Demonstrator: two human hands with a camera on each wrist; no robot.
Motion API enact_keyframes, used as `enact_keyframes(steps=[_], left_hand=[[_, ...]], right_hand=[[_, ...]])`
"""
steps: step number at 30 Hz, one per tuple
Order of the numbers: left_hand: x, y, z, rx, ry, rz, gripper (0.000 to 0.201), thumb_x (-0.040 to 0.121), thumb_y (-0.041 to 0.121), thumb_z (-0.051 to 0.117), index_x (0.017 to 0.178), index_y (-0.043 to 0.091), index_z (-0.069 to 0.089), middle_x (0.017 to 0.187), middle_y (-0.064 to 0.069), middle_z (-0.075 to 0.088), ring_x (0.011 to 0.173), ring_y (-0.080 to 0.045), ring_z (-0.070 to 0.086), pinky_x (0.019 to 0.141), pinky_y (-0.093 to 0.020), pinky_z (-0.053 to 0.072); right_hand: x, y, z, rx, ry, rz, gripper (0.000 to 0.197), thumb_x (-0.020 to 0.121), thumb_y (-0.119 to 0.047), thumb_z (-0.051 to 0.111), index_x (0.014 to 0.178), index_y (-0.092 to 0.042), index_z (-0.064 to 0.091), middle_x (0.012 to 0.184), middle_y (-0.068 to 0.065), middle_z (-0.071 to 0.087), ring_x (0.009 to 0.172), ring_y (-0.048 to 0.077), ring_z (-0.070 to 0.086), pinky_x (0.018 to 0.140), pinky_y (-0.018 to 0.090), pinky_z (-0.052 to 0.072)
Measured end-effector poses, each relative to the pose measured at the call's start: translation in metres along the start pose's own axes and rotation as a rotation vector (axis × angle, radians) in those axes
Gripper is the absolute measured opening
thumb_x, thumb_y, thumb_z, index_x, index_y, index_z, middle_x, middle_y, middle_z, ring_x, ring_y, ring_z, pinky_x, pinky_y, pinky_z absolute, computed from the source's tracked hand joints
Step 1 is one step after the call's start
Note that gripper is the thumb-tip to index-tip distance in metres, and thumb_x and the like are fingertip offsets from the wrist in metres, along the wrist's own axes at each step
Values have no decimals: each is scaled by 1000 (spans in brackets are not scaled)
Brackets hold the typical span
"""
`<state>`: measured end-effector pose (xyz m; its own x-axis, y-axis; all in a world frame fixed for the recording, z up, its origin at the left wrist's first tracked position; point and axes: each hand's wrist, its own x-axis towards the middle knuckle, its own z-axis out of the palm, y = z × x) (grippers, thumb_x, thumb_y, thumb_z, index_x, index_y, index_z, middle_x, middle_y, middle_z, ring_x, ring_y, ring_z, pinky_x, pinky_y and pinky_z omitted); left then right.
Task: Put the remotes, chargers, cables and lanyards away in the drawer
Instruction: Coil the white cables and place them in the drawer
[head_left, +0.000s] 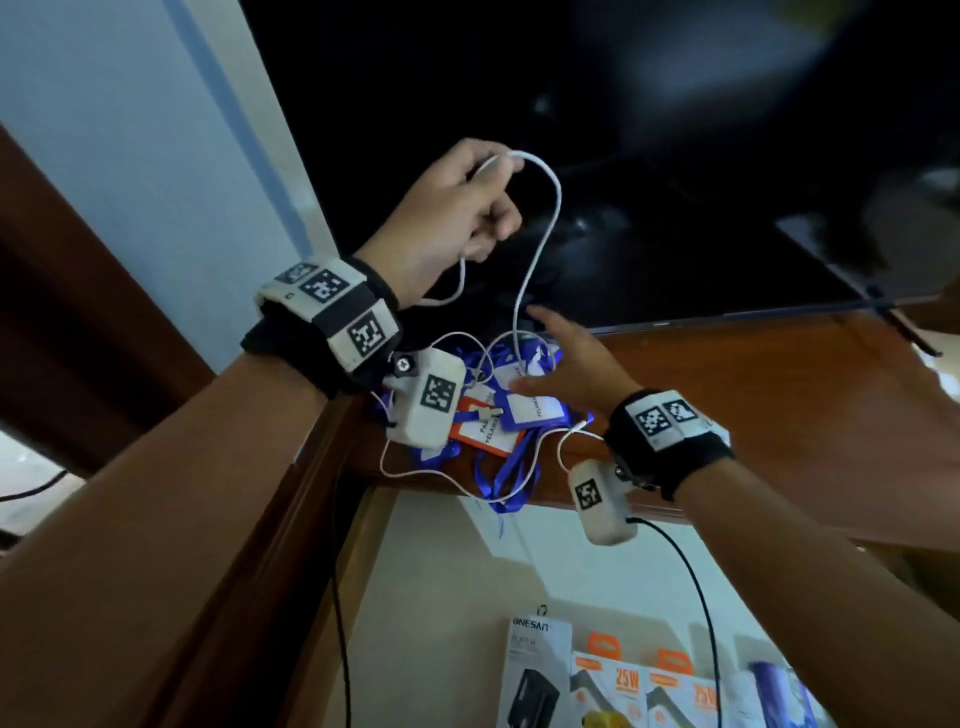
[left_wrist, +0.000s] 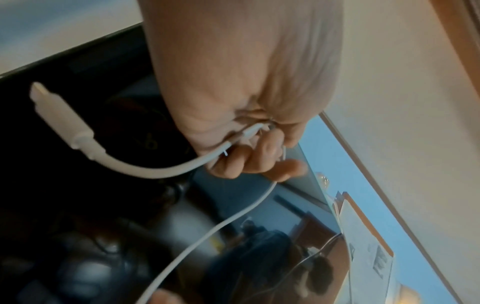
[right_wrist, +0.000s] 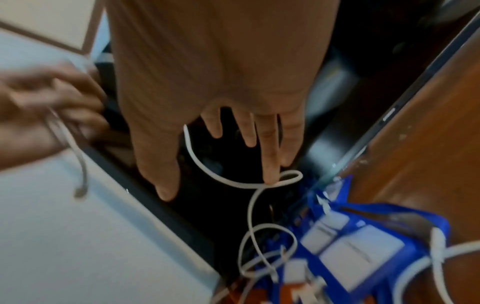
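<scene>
The left hand (head_left: 457, 208) is raised above the wooden worktop (head_left: 753, 395), its fingers curled into a fist around a white cable (head_left: 540, 249). In the left wrist view the cable (left_wrist: 161, 170) runs through the closed fingers (left_wrist: 233, 164), with its plug end (left_wrist: 59, 115) sticking out free on one side and the long run dropping away on the other. From the fist the cable arcs over and falls to a tangle on the worktop, where it loops among blue lanyards (head_left: 511, 467) with orange and blue badge holders (head_left: 483, 426). The right hand (head_left: 566, 369) is spread open just over that pile, fingers straight and parted, holding nothing. In the right wrist view its fingertips (right_wrist: 270, 176) meet a loop of the white cable (right_wrist: 249, 185); whether they press on it or only brush it is unclear. The lanyards (right_wrist: 363, 236) lie just beside that loop, at the corner of the worktop, in front of a dark screen (head_left: 675, 156). Below the worktop edge, boxed chargers (head_left: 613, 680) lie on a pale surface.
</scene>
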<state>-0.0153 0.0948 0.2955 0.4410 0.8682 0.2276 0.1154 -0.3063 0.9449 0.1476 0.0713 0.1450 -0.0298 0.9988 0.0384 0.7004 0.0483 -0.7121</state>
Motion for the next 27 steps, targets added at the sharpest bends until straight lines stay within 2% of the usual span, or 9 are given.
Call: enact_keyframes(steps=[5,9,11,14,16,20,22,25,27], left_hand=[[-26,-5,-29,-200,90,25,17,104,26,34,103,16,48,53,5,39,38,-6,23,49,-28,15],[-50,-19,-70,-329,285,13,17,104,25,35,99,15,48,51,5,38,38,-7,21,51,-29,12],[-59,-30,-94,-359,440,-34,15,102,24,38,97,15,49,50,6,39,38,-7,22,50,-27,13],[-71,-49,-119,-328,579,-92,11,99,23,42,95,17,50,51,6,42,37,-7,23,43,-21,16],[-75,-58,-125,-300,629,-120,8,97,23,45,93,18,50,50,6,42,37,-8,24,42,-22,18],[-73,-66,-126,-298,710,-161,6,95,22,48,91,17,51,44,7,37,36,-9,23,40,-21,18],[-69,-69,-124,-316,731,-177,8,95,21,47,90,18,51,44,6,38,37,-9,23,40,-21,17],[-64,-71,-116,-329,733,-193,9,95,21,45,89,18,51,46,6,42,37,-10,25,41,-22,17],[-62,-71,-109,-335,725,-193,10,95,21,45,88,18,51,50,4,43,38,-10,26,41,-22,19]], right_hand=[[21,33,47,-96,93,158,37,80,-27,72,113,-10,67,119,18,58,115,31,52,92,29,40],[35,37,61,58,104,390,29,88,-34,59,91,-6,68,94,17,63,89,30,60,77,36,47],[43,29,57,142,79,445,30,87,-31,60,93,-2,67,87,14,64,73,29,63,64,36,51],[66,6,43,241,70,363,28,89,-19,60,112,-2,63,86,12,64,68,17,65,62,31,47],[76,-23,20,439,118,310,20,91,-12,56,108,-6,64,76,2,59,54,3,59,60,23,47],[81,-79,-38,566,288,156,22,90,5,49,87,-10,65,56,-8,62,46,2,54,46,16,41],[76,-101,-58,625,342,81,22,90,4,46,91,-11,62,56,-9,62,48,4,56,48,18,41],[62,-126,-80,711,409,-6,26,90,-5,47,114,-13,54,80,-4,61,69,11,57,57,20,43],[57,-130,-93,684,491,-44,47,81,-16,56,127,-17,50,102,-1,65,91,11,62,75,22,50]])
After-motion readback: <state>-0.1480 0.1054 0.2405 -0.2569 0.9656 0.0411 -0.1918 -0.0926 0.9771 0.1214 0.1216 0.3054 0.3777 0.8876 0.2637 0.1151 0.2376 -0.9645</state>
